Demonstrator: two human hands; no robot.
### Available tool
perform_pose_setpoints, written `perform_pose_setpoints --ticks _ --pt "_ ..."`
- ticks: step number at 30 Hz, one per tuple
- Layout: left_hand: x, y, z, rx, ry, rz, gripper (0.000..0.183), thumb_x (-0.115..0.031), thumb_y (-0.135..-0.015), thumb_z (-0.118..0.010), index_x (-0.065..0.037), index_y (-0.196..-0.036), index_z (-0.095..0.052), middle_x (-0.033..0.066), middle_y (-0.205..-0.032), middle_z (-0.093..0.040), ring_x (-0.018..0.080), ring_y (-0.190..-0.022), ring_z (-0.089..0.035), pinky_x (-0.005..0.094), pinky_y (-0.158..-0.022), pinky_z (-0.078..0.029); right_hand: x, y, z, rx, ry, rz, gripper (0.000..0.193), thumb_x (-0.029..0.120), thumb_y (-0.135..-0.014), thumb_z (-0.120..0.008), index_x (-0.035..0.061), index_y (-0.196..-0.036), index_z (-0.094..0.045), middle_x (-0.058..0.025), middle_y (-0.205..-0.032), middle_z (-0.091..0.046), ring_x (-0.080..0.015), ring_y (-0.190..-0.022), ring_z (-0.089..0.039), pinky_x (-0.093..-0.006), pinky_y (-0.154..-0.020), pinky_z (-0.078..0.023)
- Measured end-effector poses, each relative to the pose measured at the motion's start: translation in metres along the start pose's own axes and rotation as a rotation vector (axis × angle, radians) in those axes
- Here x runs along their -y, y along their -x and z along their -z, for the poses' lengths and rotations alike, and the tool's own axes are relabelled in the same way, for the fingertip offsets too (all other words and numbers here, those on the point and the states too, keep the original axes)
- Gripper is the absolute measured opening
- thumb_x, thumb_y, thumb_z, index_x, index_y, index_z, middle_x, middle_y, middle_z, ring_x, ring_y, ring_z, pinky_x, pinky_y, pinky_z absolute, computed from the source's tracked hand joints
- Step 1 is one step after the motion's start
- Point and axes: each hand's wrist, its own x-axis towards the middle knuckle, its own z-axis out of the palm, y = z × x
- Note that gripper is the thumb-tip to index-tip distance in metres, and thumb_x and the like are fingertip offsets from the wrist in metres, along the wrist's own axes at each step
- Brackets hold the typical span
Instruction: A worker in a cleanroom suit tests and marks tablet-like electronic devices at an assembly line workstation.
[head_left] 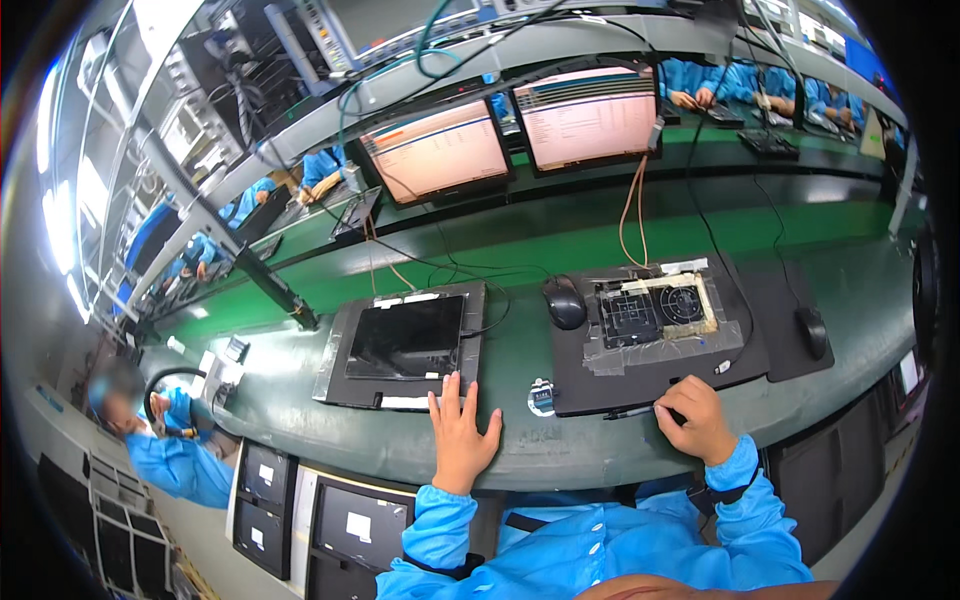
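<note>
My left hand (pixel 464 438) is spread flat, its fingertips at the near edge of a dark pad that carries a black-screened tablet (pixel 405 337). A cable runs into the tablet's right side. My right hand (pixel 697 420) is curled at the front edge of a second black pad (pixel 575 385). From its fingertips a slim dark pen-like stick (pixel 630 411) points left. Taped onto this second pad is a fixture (pixel 655 308) with a square and a round pattern in a pale frame. A small cable plug (pixel 722 368) lies just beyond my right hand.
A black mouse (pixel 565 302) rests between the two pads; another mouse (pixel 811 333) is at the right. Two monitors (pixel 435 150) stand behind. A round silvery label (pixel 541 397) lies near the front. Black trays (pixel 358 525) sit below left. A person in blue (pixel 175 460) is at the left.
</note>
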Motion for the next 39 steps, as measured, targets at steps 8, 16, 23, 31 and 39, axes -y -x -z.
perform_pose_setpoints --ticks 8,16,23,31,39 --pt "0.001 0.0 -0.003 0.037 -0.026 -0.002 0.059 -0.026 -0.09 -0.077 0.003 -0.138 -0.058 0.03 -0.162 -0.036 0.048 -0.152 -0.032 0.0652 -0.122 -0.022 -0.013 0.008 0.001 0.005 -0.033 0.042 0.008 0.006 -0.081 -0.077 0.0047 -0.087 -0.071 -0.0088 -0.084 -0.065 -0.0291 -0.077 -0.062 -0.0415 -0.07 -0.052" --pt "-0.003 -0.001 -0.003 0.054 -0.017 0.047 0.078 -0.023 -0.095 -0.071 0.004 -0.158 -0.033 0.0277 -0.166 -0.03 0.0469 -0.154 -0.027 0.0601 -0.126 -0.018 -0.017 0.016 -0.001 -0.041 0.008 0.065 0.008 0.007 -0.082 -0.076 0.0059 -0.086 -0.069 -0.0057 -0.085 -0.062 -0.0257 -0.08 -0.061 -0.0385 -0.07 -0.05" --pt "-0.002 0.004 -0.006 0.013 -0.065 0.118 0.076 -0.022 -0.099 -0.067 0.0 -0.161 -0.03 0.0213 -0.169 -0.03 0.0409 -0.155 -0.028 0.0572 -0.128 -0.016 -0.019 0.021 -0.003 -0.021 -0.006 0.083 0.008 0.009 -0.083 -0.076 0.0066 -0.087 -0.069 -0.0048 -0.084 -0.059 -0.0246 -0.078 -0.059 -0.0385 -0.068 -0.049" --pt "0.003 0.006 -0.008 0.039 -0.104 0.112 0.073 -0.021 -0.099 -0.068 -0.001 -0.16 -0.034 0.0203 -0.169 -0.029 0.0396 -0.155 -0.029 0.0577 -0.128 -0.017 -0.018 0.019 -0.002 -0.046 -0.006 0.086 0.009 0.008 -0.082 -0.076 0.0061 -0.086 -0.069 -0.0051 -0.083 -0.059 -0.0251 -0.078 -0.059 -0.039 -0.068 -0.049" --pt "0.007 0.008 -0.01 0.037 -0.099 0.113 0.072 -0.023 -0.099 -0.068 -0.002 -0.16 -0.035 0.0193 -0.169 -0.029 0.0398 -0.155 -0.03 0.0585 -0.128 -0.015 -0.017 0.02 -0.003 -0.039 -0.007 0.07 0.009 0.008 -0.083 -0.076 0.0063 -0.086 -0.068 -0.0053 -0.083 -0.059 -0.0254 -0.078 -0.059 -0.0389 -0.069 -0.049"
